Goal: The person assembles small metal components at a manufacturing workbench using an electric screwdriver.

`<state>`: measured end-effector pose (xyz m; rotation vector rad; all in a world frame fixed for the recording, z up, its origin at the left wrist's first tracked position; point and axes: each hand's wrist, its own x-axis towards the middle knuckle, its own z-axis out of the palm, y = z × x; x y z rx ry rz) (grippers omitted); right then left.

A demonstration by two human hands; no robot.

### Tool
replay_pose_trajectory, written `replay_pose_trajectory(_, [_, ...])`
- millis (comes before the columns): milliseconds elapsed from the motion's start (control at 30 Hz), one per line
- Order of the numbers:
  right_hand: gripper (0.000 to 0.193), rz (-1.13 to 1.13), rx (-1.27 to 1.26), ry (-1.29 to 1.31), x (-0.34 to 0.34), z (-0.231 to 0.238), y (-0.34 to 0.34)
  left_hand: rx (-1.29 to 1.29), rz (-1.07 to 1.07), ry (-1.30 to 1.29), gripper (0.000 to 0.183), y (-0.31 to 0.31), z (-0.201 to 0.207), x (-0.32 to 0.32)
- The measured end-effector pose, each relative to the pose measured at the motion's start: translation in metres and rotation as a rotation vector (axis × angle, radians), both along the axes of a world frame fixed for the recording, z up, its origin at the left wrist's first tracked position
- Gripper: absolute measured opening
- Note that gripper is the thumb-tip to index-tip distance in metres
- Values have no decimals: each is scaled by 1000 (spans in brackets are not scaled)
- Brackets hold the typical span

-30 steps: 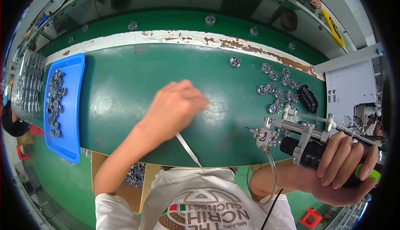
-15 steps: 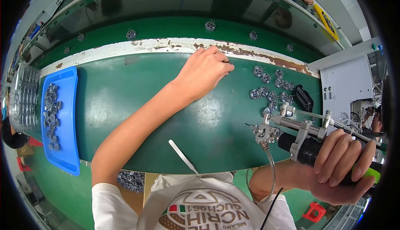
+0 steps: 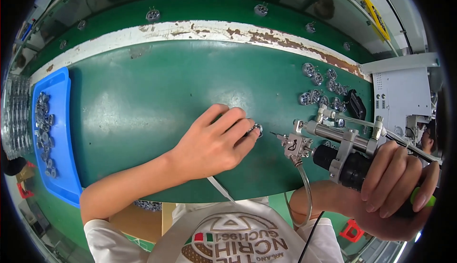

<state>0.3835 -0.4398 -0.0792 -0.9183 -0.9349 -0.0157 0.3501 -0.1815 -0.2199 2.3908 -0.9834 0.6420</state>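
My left hand (image 3: 212,141) pinches a small round metal part (image 3: 257,129) between thumb and fingers, mostly covered by them. My right hand (image 3: 397,187) is wrapped round the black grip of a hand-held dispensing gun (image 3: 345,160). A metal valve block (image 3: 293,146) sits at the gun's front, with a clear hose hanging from it. Its thin needle points left at the part, a short gap apart. Beyond the gun, several similar round parts with pins (image 3: 317,78) stand on the green bench.
At the left lies a blue tray (image 3: 71,134) with loose grey parts, beside stacked clear plastic trays (image 3: 18,115). White tweezers (image 3: 221,189) rest at the bench's near edge. A black object (image 3: 354,105) and a white machine (image 3: 404,89) stand right. Beyond the chipped white ledge (image 3: 209,30), parts sit on a green belt.
My left hand has come back from the far ledge to the middle, bringing the round part close to the needle. The gun stays in my right hand. The view has shifted slightly.
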Motion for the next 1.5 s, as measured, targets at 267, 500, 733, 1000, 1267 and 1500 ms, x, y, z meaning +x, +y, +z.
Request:
replay_pose_trajectory(267, [30, -914, 18, 200, -39, 1, 12, -77, -25, -21, 26, 1, -8, -1])
replay_pose_trajectory(500, [28, -914, 10, 144, -35, -3, 9, -94, -18, 1, 27, -1, -10, -2])
replay_pose_trajectory(733, [28, -792, -48, 77, -35, -5, -18, -124, -12, 15, 27, -1, -12, -2])
replay_pose_trajectory(1000, [32, -542, -184, 4, -20, 11, 6, -121, -33, 74, 22, -1, -9, -2])
replay_pose_trajectory(1267, [43, -212, -284, -53, -13, 27, 38, -197, -27, 87, 14, -2, -11, 5])
replay_pose_trajectory(1500, [43, 15, -314, -22, -17, 22, 29, -213, 29, 64, 26, -7, -14, 8])
